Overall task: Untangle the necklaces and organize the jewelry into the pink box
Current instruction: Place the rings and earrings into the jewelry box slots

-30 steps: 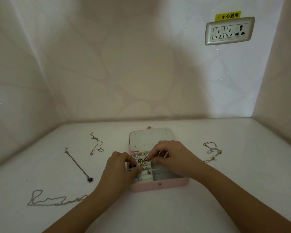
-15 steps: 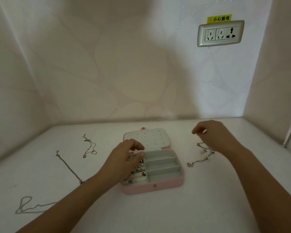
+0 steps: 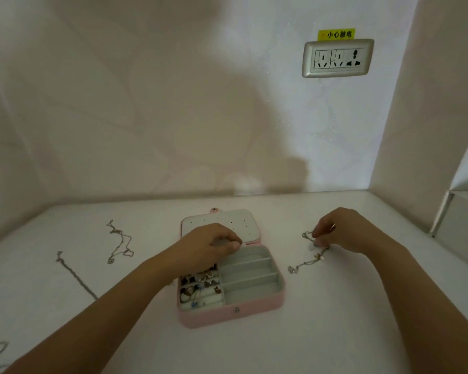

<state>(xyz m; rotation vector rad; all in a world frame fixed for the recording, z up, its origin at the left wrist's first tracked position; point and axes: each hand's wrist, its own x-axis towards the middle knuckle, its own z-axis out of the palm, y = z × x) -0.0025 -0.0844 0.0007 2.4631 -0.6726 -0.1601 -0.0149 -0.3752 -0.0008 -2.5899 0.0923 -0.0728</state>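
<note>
Head | pink box (image 3: 227,318): 1 | necklaces (image 3: 116,231): 4 | right hand (image 3: 346,230) pinches 1 necklace (image 3: 292,269) | left hand (image 3: 206,247) grip: cannot tell

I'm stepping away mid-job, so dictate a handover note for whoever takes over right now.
Left hand: curled over the box; unclear whether it holds anything.
Right hand: pinches the right chain, right of the box.
Done: small pieces in the box's left section; its right slots are bare.
Left: that chain and three chains on the table's left go in.
</note>
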